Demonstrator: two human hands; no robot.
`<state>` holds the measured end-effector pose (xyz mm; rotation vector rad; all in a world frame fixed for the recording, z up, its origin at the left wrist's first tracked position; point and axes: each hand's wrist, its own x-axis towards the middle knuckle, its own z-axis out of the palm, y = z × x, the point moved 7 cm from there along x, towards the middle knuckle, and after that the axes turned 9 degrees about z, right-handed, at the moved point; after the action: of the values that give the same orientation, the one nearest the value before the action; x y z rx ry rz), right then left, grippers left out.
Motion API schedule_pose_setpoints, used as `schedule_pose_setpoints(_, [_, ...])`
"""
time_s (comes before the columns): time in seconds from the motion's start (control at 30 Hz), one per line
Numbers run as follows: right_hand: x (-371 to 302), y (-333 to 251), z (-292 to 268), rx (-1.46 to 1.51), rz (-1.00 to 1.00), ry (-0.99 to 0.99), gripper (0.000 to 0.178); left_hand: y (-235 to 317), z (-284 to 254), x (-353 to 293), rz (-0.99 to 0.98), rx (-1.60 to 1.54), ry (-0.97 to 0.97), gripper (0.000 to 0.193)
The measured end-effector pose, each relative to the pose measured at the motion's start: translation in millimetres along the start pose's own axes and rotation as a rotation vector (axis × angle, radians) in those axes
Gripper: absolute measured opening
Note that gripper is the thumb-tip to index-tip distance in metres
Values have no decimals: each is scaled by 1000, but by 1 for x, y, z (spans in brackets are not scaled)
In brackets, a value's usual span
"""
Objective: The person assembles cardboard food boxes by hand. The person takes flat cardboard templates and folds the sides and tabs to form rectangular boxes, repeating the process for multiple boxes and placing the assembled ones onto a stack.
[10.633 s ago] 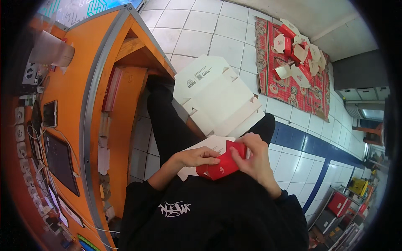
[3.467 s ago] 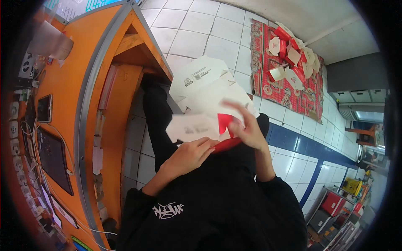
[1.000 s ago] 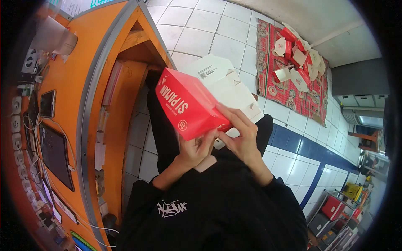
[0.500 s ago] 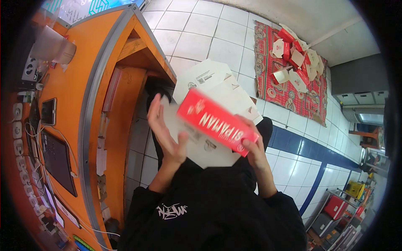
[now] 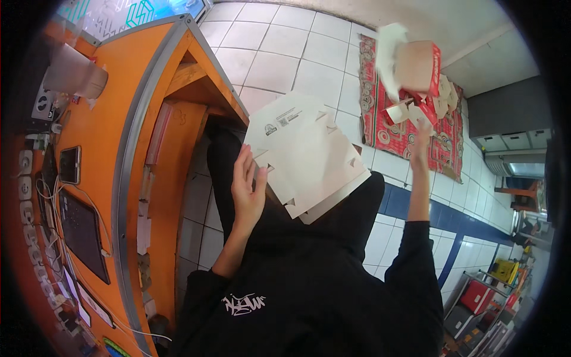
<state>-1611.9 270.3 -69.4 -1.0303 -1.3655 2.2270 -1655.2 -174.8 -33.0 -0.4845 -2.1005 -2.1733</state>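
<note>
A stack of flat, white die-cut box blanks with small slits and a little print lies across my lap. My left hand is at the stack's left edge, fingers stretched and thumb apart, holding nothing. My right arm reaches out toward the far right, and my right hand is blurred in front of a pile of boxes. Just beyond it a folded red-and-white carton with a spread white flap is smeared by motion. Whether my right fingers touch that carton cannot be made out.
Folded red-and-white cartons lie heaped on a red patterned mat at the far right. On the left stands an orange desk with a phone, a tablet and cables. A metal rack stands at lower right.
The red carton has gone from above my lap to over the mat, as my right arm stretched out. My left hand has come down to the stack's edge. The blanks now lie aligned differently.
</note>
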Motion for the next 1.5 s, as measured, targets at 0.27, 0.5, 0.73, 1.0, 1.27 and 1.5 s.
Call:
schedule_pose_setpoints(0.27, [-12, 182, 60, -1664, -31, 10, 98, -12, -1, -16, -162, -67, 2, 45])
schedule_pose_setpoints(0.5, [-32, 157, 45, -1568, -631, 303, 46, -32, 13, -22, -218, -71, -43, 43])
schedule_pose_setpoints(0.73, [-188, 110, 160, -1452, -1037, -225, 17, -36, 49, -31, -445, -250, -195, 46])
schedule_pose_setpoints(1.0, [-279, 19, 189, -904, -1015, -649, 44, 8, -6, 7, -388, -396, 130, 26])
schedule_pose_setpoints(1.27, [-270, 55, 202, -953, -1187, -872, 54, 46, 3, -3, -389, -597, 38, 31])
schedule_pose_setpoints(1.5, [-283, 50, 208, -909, -1073, -971, 66, 49, 1, -5, -409, -653, 88, 32])
